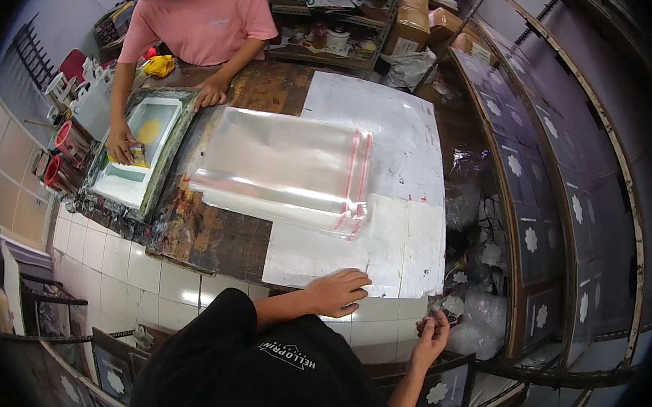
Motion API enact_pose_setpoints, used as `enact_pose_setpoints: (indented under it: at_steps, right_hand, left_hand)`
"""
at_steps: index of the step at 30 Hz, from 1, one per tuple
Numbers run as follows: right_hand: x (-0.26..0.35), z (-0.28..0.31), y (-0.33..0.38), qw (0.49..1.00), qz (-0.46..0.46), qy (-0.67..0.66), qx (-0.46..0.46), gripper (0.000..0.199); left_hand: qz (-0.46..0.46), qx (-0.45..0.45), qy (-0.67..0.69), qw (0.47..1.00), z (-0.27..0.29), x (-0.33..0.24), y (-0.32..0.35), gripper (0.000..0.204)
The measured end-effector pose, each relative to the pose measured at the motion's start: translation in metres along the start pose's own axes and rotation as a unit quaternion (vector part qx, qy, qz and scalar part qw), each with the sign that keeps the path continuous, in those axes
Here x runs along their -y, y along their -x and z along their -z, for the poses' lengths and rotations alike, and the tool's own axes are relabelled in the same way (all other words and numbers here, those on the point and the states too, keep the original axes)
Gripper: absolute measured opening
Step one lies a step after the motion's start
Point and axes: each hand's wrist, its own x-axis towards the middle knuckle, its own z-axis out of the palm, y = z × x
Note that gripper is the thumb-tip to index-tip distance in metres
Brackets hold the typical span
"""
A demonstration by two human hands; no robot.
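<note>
left hand (337, 290) flat, open, pressing white sheet (389, 170) edge on tabletop (210, 233), steadying it. right hand (431, 339) pinches small dark piece at sheet corner. clear bags (283, 166) stacked mid-sheet.

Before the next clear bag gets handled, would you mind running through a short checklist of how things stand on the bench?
1. Left hand resting on the near edge of the white sheet: ok.
2. Right hand off the bench edge, pinching something small and clear: what it is, cannot tell.
3. Stack of clear bags lying flat on the bench, red-striped ends to the right: ok.
4. Neither of the person's hands touches the stack: ok.
5. Co-worker's hands kept to the printing screen, apart from the stack: ok.
6. Bags squarely aligned in the stack: cannot tell.
</note>
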Motion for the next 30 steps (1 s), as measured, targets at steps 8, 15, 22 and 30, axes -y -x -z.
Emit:
enact_pose_setpoints:
  at_steps: [8, 15, 22, 30]
  right_hand:
    - [-0.022, -0.033, -0.004, 0.996, -0.047, 0.037, 0.061, 0.03]
    - [-0.125, -0.023, 0.014, 0.906, -0.372, -0.197, -0.053, 0.032]
    - [-0.182, 0.015, 0.087, 0.879, -0.454, -0.032, -0.138, 0.02]
    - [-0.244, 0.043, 0.17, 0.867, -0.434, 0.168, -0.179, 0.025]
  left_hand:
    - [-0.014, 0.044, -0.007, 0.999, 0.006, 0.001, -0.005, 0.037]
    - [-0.006, 0.035, -0.052, 0.998, -0.005, 0.002, -0.012, 0.037]
    - [-0.075, 0.053, -0.1, 0.991, -0.03, 0.014, -0.007, 0.037]
    - [-0.096, 0.036, -0.116, 0.988, -0.037, 0.032, 0.001, 0.039]
